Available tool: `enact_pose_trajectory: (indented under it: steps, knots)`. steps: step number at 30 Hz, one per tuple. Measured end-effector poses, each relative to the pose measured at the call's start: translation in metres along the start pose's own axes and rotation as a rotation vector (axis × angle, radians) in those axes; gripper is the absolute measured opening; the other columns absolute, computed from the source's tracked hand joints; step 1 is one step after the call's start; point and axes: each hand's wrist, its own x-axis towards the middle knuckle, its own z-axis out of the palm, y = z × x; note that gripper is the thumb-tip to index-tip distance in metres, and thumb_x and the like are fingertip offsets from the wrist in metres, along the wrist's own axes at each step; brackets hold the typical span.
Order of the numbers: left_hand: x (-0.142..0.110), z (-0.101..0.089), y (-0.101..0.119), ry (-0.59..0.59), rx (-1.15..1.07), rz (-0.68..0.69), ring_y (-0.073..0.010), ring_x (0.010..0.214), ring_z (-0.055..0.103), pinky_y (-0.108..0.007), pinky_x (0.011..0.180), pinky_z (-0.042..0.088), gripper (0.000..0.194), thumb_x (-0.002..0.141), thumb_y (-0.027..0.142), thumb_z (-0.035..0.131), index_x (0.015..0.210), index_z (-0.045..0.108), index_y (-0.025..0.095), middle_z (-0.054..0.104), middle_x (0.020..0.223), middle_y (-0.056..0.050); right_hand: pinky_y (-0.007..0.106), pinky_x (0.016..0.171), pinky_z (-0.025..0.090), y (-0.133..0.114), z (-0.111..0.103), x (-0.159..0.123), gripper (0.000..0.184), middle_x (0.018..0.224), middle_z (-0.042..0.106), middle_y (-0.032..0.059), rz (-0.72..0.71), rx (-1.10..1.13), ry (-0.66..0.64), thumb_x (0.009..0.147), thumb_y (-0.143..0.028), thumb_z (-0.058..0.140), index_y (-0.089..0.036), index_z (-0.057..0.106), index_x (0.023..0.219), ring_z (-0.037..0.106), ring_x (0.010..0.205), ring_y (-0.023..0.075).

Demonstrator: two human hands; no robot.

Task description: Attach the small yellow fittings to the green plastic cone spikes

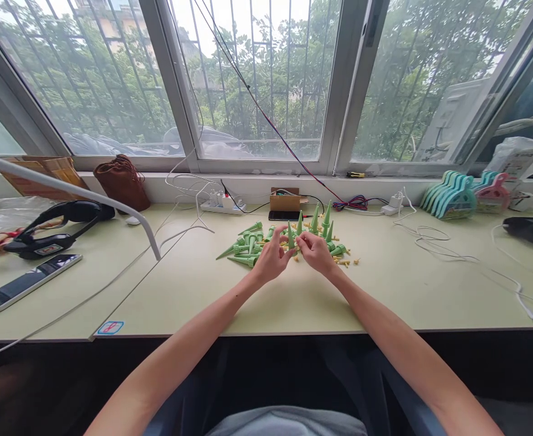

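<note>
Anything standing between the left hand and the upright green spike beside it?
Nothing visible: the left hand appears to hold that green spike directly, and the right hand is close on its other side.

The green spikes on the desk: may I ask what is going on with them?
A person's left hand is at an upright green spike; the right hand is close beside it, but whether it holds anything is unclear. Other green spikes lie nearby or stand just behind, with small yellow pieces scattered on the desk.
</note>
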Motion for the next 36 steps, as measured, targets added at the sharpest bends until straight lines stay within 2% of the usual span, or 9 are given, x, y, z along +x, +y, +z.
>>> enact_pose_trajectory:
  steps: [6, 10, 15, 19, 21, 23, 27, 32, 36]
  knots:
    - [0.0, 0.001, -0.001, 0.002, 0.047, -0.012, -0.0049, 0.047, 0.046, -0.023, 0.055, 0.044, 0.041, 0.084, 0.024, 0.059, 0.124, 0.046, 0.021, 0.066, 0.111, -0.009, 0.026, 0.051, 0.027, 0.002, 0.001, 0.001, 0.034, 0.054, 0.042, -0.0033, 0.019, -0.005, -0.002, 0.091, -0.046, 0.046, -0.021, 0.045, 0.068, 0.034, 0.05, 0.0116]
    - [0.0, 0.001, 0.001, 0.0, 0.024, 0.01, -0.0051, 0.049, 0.049, -0.024, 0.055, 0.045, 0.043, 0.083, 0.027, 0.061, 0.124, 0.048, 0.02, 0.064, 0.112, -0.009, 0.026, 0.051, 0.028, 0.002, 0.001, 0.002, 0.035, 0.053, 0.042, -0.0032, 0.047, -0.024, 0.019, 0.091, -0.045, 0.046, -0.021, 0.045, 0.067, 0.035, 0.049, 0.0118]
    - [0.0, 0.002, 0.001, -0.001, -0.014, 0.058, -0.006, 0.054, 0.054, -0.023, 0.054, 0.048, 0.039, 0.086, 0.038, 0.059, 0.12, 0.055, 0.02, 0.061, 0.116, -0.01, 0.026, 0.053, 0.03, 0.005, 0.001, 0.002, 0.034, 0.051, 0.04, -0.0038, 0.086, -0.067, 0.068, 0.09, -0.044, 0.046, -0.021, 0.044, 0.065, 0.035, 0.049, 0.012]
    - [0.002, 0.0, 0.005, -0.011, -0.086, 0.039, -0.007, 0.056, 0.057, -0.023, 0.052, 0.049, 0.038, 0.09, 0.05, 0.053, 0.11, 0.063, 0.019, 0.061, 0.108, -0.009, 0.026, 0.054, 0.031, 0.008, 0.0, 0.003, 0.034, 0.051, 0.041, -0.0037, 0.107, -0.086, 0.105, 0.09, -0.044, 0.047, -0.021, 0.044, 0.064, 0.036, 0.05, 0.0121]
    - [0.004, -0.001, 0.008, -0.022, -0.212, -0.048, -0.0065, 0.051, 0.055, -0.022, 0.047, 0.047, 0.045, 0.094, 0.054, 0.039, 0.102, 0.064, 0.017, 0.061, 0.103, -0.009, 0.026, 0.054, 0.031, 0.008, 0.0, 0.003, 0.035, 0.051, 0.042, -0.0036, 0.112, -0.077, 0.109, 0.09, -0.044, 0.047, -0.021, 0.045, 0.064, 0.036, 0.049, 0.0121]
    - [0.006, -0.003, 0.01, 0.041, -0.367, -0.178, -0.0065, 0.046, 0.054, -0.022, 0.04, 0.043, 0.051, 0.095, 0.057, 0.032, 0.1, 0.061, 0.016, 0.061, 0.097, -0.008, 0.026, 0.052, 0.031, 0.007, 0.0, 0.003, 0.035, 0.051, 0.043, -0.0034, 0.106, -0.051, 0.105, 0.091, -0.045, 0.046, -0.021, 0.046, 0.066, 0.036, 0.049, 0.0121]
    - [0.01, -0.007, 0.011, 0.123, -0.525, -0.388, -0.0053, 0.037, 0.042, -0.02, 0.034, 0.033, 0.04, 0.093, 0.056, 0.04, 0.096, 0.053, 0.018, 0.056, 0.075, 0.0, 0.025, 0.051, 0.03, 0.004, 0.0, 0.001, 0.034, 0.052, 0.043, -0.0039, 0.061, -0.004, 0.074, 0.093, -0.047, 0.046, -0.021, 0.047, 0.07, 0.036, 0.047, 0.0114]
    - [0.01, -0.005, 0.01, -0.072, -0.658, -0.613, -0.0065, 0.037, 0.04, -0.02, 0.034, 0.031, 0.034, 0.089, 0.052, 0.053, 0.093, 0.048, 0.019, 0.057, 0.065, 0.001, 0.024, 0.049, 0.028, 0.001, 0.0, -0.001, 0.032, 0.052, 0.041, -0.0049, 0.005, 0.061, 0.033, 0.094, -0.047, 0.045, -0.021, 0.049, 0.075, 0.034, 0.047, 0.0107]
    - [0.008, -0.002, 0.006, -0.165, -0.802, -0.645, -0.0052, 0.039, 0.04, -0.02, 0.037, 0.032, 0.036, 0.083, 0.052, 0.063, 0.087, 0.047, 0.019, 0.057, 0.066, 0.0, 0.024, 0.049, 0.027, 0.003, 0.002, -0.001, 0.032, 0.053, 0.039, -0.0052, -0.025, 0.07, 0.019, 0.094, -0.046, 0.046, -0.021, 0.049, 0.075, 0.033, 0.048, 0.0104]
